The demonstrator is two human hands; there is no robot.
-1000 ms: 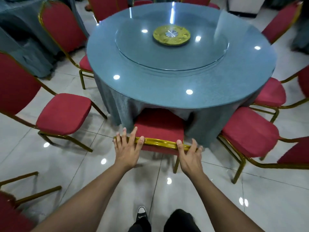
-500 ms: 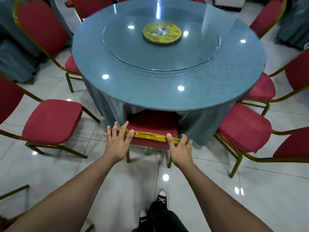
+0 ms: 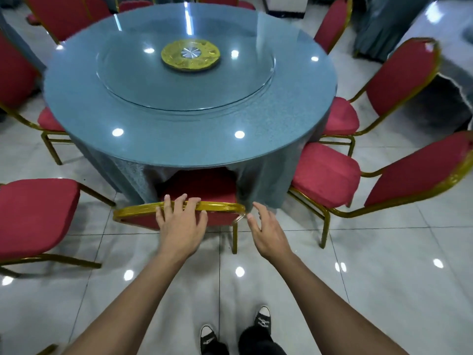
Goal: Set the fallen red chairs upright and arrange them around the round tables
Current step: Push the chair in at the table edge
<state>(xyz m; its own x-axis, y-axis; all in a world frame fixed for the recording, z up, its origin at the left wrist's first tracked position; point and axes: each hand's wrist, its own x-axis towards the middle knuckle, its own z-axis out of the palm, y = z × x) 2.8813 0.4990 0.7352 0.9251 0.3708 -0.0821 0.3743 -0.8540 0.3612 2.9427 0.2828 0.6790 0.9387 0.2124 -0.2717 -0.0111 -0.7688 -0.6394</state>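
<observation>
1. Hands. The left hand (image 3: 182, 221) lies on the gold top rail of the chair (image 3: 204, 187), fingers spread and draped over the rail, not clenched. The right hand (image 3: 266, 233) is open with loose fingers, just beside the rail's right corner; whether a fingertip touches it cannot be told. It holds nothing.
2. Task thing. The chair stands upright with its seat tucked under the near edge of the round surface (image 3: 76, 80), parting the cloth (image 3: 258, 187).
3. Risk, cloth. A further push would likely drive the seat deeper into the cloth, which could bunch on the frame or be dragged.
4. Risk, skew. With only one hand pressing, left of the rail's middle, the chair may pivot and sit crooked.
5. Risk, neighbour. The chair on the right (image 3: 325, 174) stands near; a slewing leg could knock its frame.
6. Risk, floor. The tiles (image 3: 384, 278) look glossy, so legs may slide farther than meant.
7. Hidden. The tucked chair's front legs and most of its seat lie under the cloth; only one rear leg shows plainly.
8. Cut off. The chairs at the left and top edges are cropped, and a gold bar at the bottom left corner cannot be identified.
9. Unclear. No fallen chair can be made out; the far side of the surface is partly out of view.
</observation>
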